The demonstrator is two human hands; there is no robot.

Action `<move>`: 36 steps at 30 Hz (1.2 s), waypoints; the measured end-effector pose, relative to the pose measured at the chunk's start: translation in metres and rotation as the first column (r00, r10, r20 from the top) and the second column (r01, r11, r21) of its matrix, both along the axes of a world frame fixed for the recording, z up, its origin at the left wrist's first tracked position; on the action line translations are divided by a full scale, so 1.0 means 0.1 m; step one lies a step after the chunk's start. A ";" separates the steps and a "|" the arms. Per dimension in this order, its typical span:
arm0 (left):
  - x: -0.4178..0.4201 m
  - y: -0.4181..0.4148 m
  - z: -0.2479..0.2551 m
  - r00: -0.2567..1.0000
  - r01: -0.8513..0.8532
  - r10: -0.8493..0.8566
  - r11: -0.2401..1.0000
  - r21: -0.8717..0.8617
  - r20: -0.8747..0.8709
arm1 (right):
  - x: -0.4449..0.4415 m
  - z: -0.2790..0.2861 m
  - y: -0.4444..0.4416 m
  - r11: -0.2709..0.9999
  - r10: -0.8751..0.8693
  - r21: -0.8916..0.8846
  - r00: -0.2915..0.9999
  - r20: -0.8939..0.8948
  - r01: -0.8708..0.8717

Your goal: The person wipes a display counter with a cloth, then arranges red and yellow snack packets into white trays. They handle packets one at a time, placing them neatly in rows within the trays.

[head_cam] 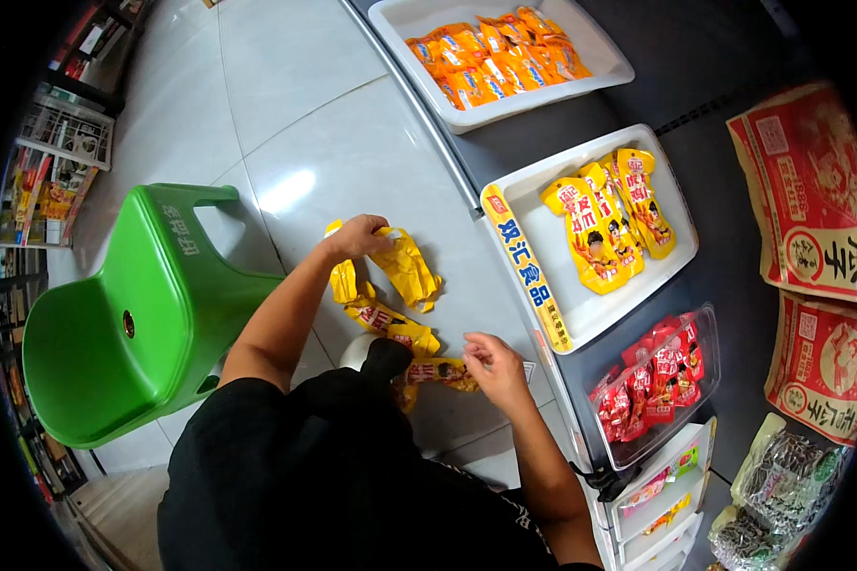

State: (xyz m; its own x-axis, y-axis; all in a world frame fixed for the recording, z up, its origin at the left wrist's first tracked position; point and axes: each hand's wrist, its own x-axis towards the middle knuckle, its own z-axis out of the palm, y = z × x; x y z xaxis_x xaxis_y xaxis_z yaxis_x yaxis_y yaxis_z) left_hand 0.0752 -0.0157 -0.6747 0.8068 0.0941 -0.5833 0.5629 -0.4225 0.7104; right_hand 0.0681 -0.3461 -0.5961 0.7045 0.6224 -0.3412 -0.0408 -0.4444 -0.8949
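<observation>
My left hand [363, 237] grips the top of a crumpled yellow snack packet [406, 271], which hangs in front of the tiled floor. Another yellow packet [343, 280] shows beside it, just below the fingers; whether it is also held cannot be told. Further yellow packets [375, 314] lie lower, close to my body, partly hidden by black clothing. My right hand [498, 367] has its fingers loosely bent and apart, with nothing visible in them. It is nearest to the end of a yellow packet [443, 372] printed with red and a figure.
A green plastic stool [146, 300] stands at left. Along the dark shelf [471, 160] at right are a white bin [571, 321] of yellow packets, a white bin [464, 118] of orange packets, a clear tub [710, 364] of red packets, and large red-and-tan bags [800, 185].
</observation>
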 end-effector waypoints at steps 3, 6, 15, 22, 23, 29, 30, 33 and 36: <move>-0.03 -0.06 0.37 0.987 -0.105 0.155 0.822 -0.560 0.042 | 0.05 -0.02 0.07 1.000 -0.020 0.003 0.985 0.170 0.020; -0.03 -0.15 0.70 0.977 -0.148 0.214 0.616 -0.773 -0.016 | 0.14 0.08 0.24 0.982 -0.186 0.075 0.963 0.198 0.174; 0.05 -0.56 0.88 0.910 -0.219 0.414 0.456 -0.863 -0.013 | 0.17 0.19 0.39 0.867 -0.110 0.379 0.865 -0.489 0.324; 0.11 -0.71 1.07 0.742 -0.259 0.656 0.471 -0.843 0.139 | 0.29 0.36 0.36 0.877 -0.474 0.115 0.880 0.039 0.467; 0.12 -0.73 1.11 0.707 -0.275 0.696 0.437 -0.856 0.127 | 0.32 0.43 0.37 0.849 -0.524 0.146 0.844 0.110 0.508; 0.18 -0.81 1.44 0.584 -0.338 0.812 0.243 -0.909 -0.001 | 0.34 0.60 0.35 0.784 -0.578 0.303 0.815 0.038 0.542; 0.20 -0.81 1.46 0.577 -0.326 0.817 0.228 -0.917 -0.002 | 0.33 0.59 0.37 0.734 -0.591 0.354 0.802 -0.088 0.579; 0.26 -0.82 1.53 0.571 -0.288 0.820 0.232 -0.929 0.028 | 0.33 0.67 0.46 0.550 -0.411 0.431 0.681 -0.605 0.715; 0.28 -0.88 1.61 0.603 -0.253 0.791 0.313 -0.915 0.104 | 0.23 0.82 0.46 0.643 -0.232 0.351 0.610 -0.757 0.681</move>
